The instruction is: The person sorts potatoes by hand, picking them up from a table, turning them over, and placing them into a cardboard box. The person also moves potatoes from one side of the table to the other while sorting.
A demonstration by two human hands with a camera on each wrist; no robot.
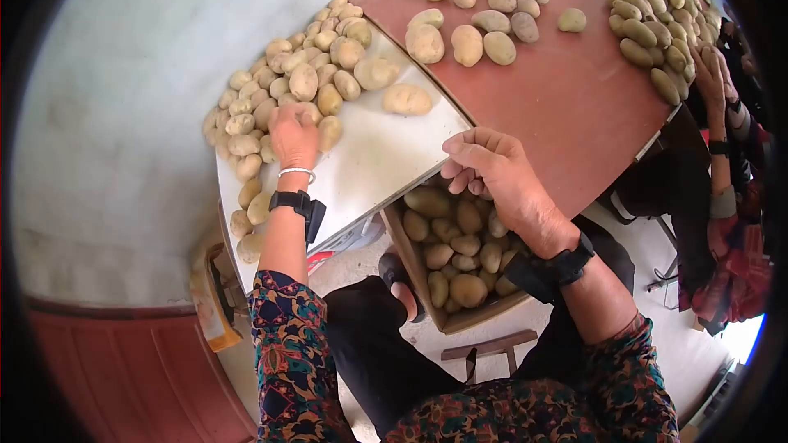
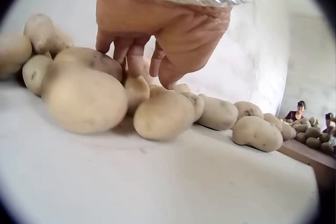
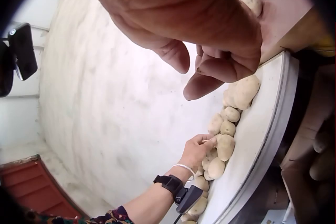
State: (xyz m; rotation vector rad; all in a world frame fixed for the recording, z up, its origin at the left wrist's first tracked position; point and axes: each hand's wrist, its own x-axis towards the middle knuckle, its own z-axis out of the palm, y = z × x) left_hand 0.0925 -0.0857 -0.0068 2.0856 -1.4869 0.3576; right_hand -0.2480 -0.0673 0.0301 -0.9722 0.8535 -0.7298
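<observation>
My left hand (image 1: 294, 138), with a pale bangle at its wrist, reaches down into a long heap of potatoes (image 1: 303, 82) on the white tabletop (image 1: 369, 148). In the left wrist view its fingers and thumb point down, apart, with the tips among the potatoes; a large potato (image 2: 86, 100) and a smaller one (image 2: 164, 115) lie in front and partly hide them. My right hand (image 1: 501, 172) hovers over the table's near edge, its fingers loosely bent and nothing between them. One large potato (image 1: 407, 99) sits apart from the heap, left of this hand.
Below my right hand, a box (image 1: 441, 312) of potatoes stands beside my legs. The reddish-brown tabletop (image 1: 542, 98) adjoins on the right, with scattered potatoes (image 1: 468, 45) and a larger heap (image 1: 657, 20). Another person's hands (image 1: 712, 78) touch that heap. A pale wall (image 1: 123, 115) borders the left side.
</observation>
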